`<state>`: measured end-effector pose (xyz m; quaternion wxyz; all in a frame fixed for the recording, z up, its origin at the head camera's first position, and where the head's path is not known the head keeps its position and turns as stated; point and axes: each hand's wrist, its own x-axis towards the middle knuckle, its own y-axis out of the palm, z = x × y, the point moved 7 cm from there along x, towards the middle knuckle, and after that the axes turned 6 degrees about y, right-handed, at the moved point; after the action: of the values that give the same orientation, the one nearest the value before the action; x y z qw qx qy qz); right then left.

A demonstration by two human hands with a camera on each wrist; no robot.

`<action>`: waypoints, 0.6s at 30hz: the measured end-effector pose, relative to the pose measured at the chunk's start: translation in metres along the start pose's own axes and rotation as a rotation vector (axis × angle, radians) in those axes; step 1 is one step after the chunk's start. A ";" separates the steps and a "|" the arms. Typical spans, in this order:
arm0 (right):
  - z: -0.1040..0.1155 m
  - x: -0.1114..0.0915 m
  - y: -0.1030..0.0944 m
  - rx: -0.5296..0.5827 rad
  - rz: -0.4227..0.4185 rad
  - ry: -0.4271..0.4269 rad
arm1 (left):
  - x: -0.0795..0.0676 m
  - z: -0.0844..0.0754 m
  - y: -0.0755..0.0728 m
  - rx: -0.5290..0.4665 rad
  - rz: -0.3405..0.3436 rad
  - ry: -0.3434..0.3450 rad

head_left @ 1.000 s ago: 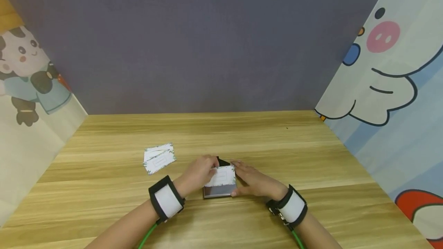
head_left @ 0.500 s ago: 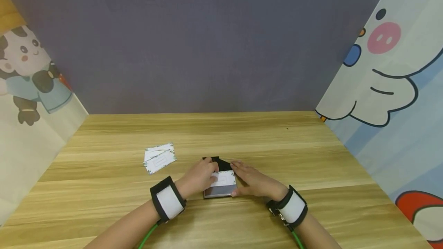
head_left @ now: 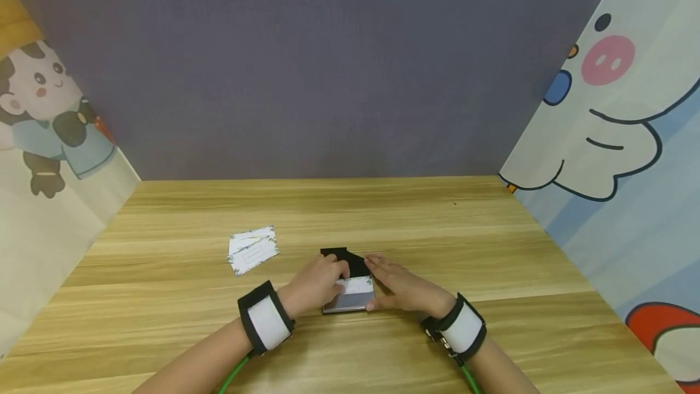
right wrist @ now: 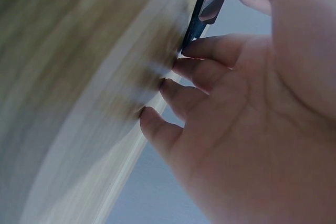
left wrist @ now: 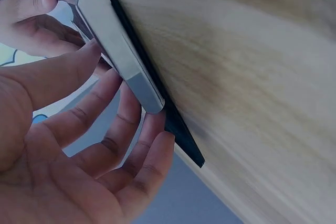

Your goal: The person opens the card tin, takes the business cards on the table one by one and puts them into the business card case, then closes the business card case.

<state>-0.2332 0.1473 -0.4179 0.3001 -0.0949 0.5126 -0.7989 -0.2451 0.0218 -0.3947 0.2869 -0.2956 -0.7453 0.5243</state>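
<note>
A card case (head_left: 349,303) lies on the wooden table, its shiny silver body nearest me and a black flap spread beyond it. A white card (head_left: 359,285) with a leafy border sits partly in the case, its far strip showing. My left hand (head_left: 313,283) pinches the card with curled fingers and thumb. The left wrist view shows the silver edge of the case (left wrist: 113,35) beside those fingers. My right hand (head_left: 406,289) steadies the case's right side, thumb at the near corner. In the right wrist view its fingertips (right wrist: 181,98) rest on the table.
Two more white cards (head_left: 253,254) with leafy borders lie overlapping on the table (head_left: 437,230), to the left of the case. A dark grey panel (head_left: 317,78) stands behind. Cartoon-printed walls flank both sides.
My left hand has drawn the card toward me, deeper into the case, so more of the black flap shows. The right hand has stayed in place.
</note>
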 end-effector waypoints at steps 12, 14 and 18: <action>0.000 -0.001 -0.001 -0.015 -0.008 -0.002 | -0.004 -0.001 -0.002 -0.081 -0.035 0.024; 0.000 -0.001 0.000 -0.015 -0.008 -0.004 | -0.005 0.002 -0.002 -0.135 -0.046 0.013; 0.000 -0.001 -0.001 -0.012 -0.009 -0.008 | -0.012 0.014 -0.006 -0.216 -0.096 -0.017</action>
<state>-0.2325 0.1483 -0.4169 0.2980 -0.1023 0.5156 -0.7968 -0.2484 0.0031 -0.3938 0.2715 -0.2844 -0.8133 0.4290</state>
